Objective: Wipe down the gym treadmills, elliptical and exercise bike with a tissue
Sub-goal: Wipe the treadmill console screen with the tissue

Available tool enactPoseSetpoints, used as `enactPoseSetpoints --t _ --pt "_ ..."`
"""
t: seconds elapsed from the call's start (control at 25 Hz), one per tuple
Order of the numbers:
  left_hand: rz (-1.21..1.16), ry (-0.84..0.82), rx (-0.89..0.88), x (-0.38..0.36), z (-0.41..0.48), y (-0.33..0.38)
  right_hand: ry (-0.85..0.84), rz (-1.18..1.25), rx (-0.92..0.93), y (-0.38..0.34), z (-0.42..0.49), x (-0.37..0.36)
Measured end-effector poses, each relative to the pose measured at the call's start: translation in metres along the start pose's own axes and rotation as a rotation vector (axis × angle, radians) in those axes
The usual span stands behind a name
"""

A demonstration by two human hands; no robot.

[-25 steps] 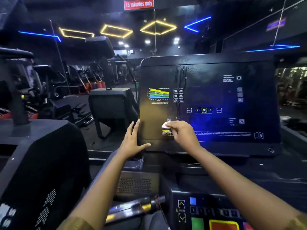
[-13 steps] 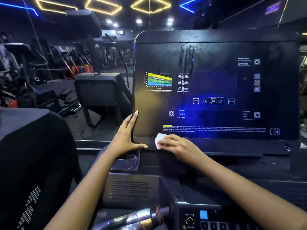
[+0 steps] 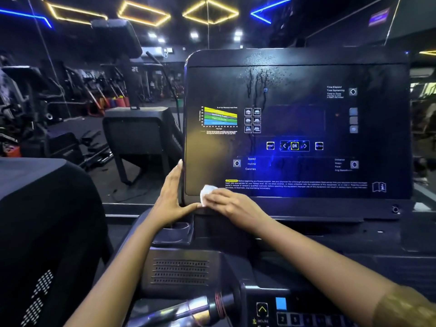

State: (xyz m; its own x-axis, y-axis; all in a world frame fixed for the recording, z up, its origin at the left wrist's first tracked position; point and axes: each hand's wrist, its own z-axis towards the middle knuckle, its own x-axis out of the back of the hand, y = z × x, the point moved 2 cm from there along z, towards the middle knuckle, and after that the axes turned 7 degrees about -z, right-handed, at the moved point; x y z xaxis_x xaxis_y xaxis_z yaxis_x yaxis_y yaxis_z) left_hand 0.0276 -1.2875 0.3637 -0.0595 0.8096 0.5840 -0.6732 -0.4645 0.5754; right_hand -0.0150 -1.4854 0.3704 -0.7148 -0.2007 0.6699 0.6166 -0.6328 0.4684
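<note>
- Your left hand lies open. Its four fingers run straight up the left edge of the console, and the thumb stretches out under the console's lower left corner.
- Your right hand presses the tissue against that same lower left corner, with the fingers nearly straight on top of it. The thumb is hidden.
- The tissue is a white wad that shows just beyond your right fingertips. Its lower edge sits just beside the tip of your left thumb, but I cannot tell whether they touch.
- The line of warning text starts just above your right knuckles.
- The drip streaks are well above both sets of fingers, high on the screen.
- A dark tray sits just below your left palm.
</note>
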Motion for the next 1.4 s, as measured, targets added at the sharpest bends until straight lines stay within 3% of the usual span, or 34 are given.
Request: enactPoseSetpoints --t 0.32,0.56,0.92,1.12,1.32,1.4 --pt "-0.293 0.262 0.225 -0.012 0.041 0.024 0.116 -0.154 -0.214 0.049 0.059 0.015" --pt "-0.256 0.446 0.21 -0.028 0.053 0.028 0.146 -0.229 0.02 0.045 0.043 0.014" --pt "-0.204 0.463 0.215 -0.031 0.053 0.025 0.208 -0.152 -0.379 0.16 0.157 0.046" --pt "-0.2 0.449 0.243 -0.029 0.053 0.027 0.201 -0.181 -0.318 0.131 0.137 0.026" --pt "-0.33 0.453 0.204 -0.006 0.087 0.038 0.133 -0.228 -0.076 0.094 0.091 0.013" --pt "-0.325 0.421 0.189 0.007 0.113 0.046 0.18 -0.158 -0.126 0.106 0.105 0.03"
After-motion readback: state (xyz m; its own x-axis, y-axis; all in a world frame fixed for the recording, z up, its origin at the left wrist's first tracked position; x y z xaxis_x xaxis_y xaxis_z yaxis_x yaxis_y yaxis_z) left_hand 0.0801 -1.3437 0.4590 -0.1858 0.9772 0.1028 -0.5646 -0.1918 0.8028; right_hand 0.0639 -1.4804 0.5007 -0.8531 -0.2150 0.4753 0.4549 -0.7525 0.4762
